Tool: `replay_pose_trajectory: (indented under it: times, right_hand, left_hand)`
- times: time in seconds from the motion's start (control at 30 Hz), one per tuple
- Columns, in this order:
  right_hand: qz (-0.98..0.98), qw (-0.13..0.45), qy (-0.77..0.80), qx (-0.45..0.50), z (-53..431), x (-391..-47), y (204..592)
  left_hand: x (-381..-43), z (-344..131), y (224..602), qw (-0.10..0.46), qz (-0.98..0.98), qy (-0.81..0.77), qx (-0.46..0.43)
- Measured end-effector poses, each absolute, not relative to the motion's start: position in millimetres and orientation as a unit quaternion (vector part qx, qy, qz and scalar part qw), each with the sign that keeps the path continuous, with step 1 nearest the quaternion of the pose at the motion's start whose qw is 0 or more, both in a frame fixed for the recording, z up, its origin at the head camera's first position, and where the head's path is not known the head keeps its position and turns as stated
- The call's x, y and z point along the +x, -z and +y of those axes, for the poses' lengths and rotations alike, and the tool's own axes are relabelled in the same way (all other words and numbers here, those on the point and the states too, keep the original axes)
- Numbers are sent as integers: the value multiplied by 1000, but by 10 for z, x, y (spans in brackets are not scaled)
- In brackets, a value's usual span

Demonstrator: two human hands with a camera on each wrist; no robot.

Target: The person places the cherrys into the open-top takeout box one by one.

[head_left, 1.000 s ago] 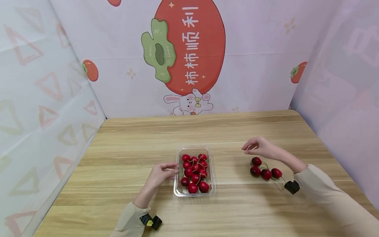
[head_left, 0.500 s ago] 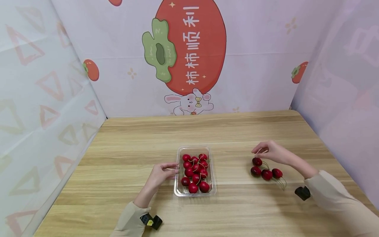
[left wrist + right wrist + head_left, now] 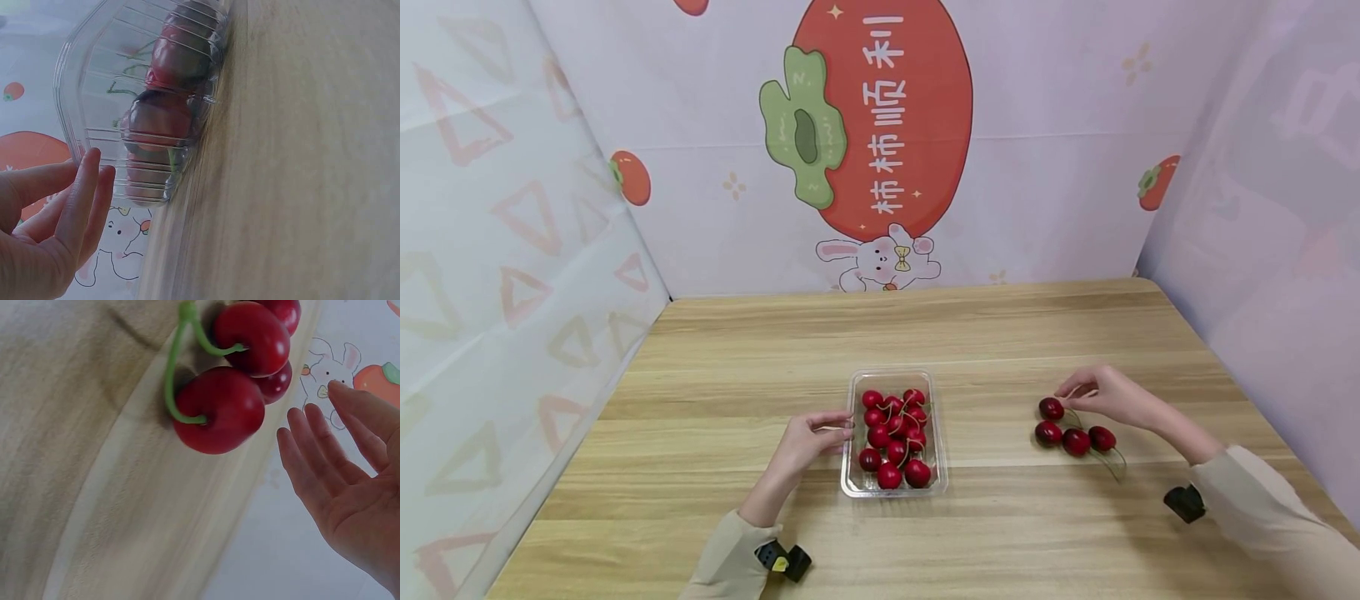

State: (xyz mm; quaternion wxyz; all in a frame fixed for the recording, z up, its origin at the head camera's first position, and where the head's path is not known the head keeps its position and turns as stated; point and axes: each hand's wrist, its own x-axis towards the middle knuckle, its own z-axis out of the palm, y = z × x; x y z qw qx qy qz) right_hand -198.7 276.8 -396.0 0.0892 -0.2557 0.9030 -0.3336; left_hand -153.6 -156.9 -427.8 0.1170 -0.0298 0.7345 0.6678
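In the head view a clear plastic box [image 3: 891, 493] holds a heap of red cherries [image 3: 897, 452] with green stems. My left hand [image 3: 805, 442] touches the box's left side; in the left wrist view straight fingers [image 3: 79, 201] rest against its rim. To the right, several loose cherries [image 3: 1076, 442] lie in a small group on the table. Just above the rearmost cherry [image 3: 1051, 408] hovers my right hand [image 3: 1112, 396], fingertips close to its stem. Seen from the right wrist, that hand has extended fingers [image 3: 328, 447] and nothing in its grasp, apart from the cherries.
The wooden table [image 3: 760, 333] ends at a printed cloth backdrop [image 3: 1037, 208], with cloth walls at the left and right. A stretch of tabletop separates the box from the loose cherries. Each wrist carries a small black camera [image 3: 1184, 503].
My right hand has moved rightward and a little nearer to me, and has come down beside the rearmost loose cherry. My left hand, the box and the cherries stay in place.
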Motion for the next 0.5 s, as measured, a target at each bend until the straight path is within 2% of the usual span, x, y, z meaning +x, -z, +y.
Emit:
replay_pose_trajectory:
  times: [0.5]
  right_hand:
    - [911, 86, 319, -248, 2900, -1944, 4047]
  left_hand:
    - [-1538, -1568, 4283, 115, 736, -666, -25]
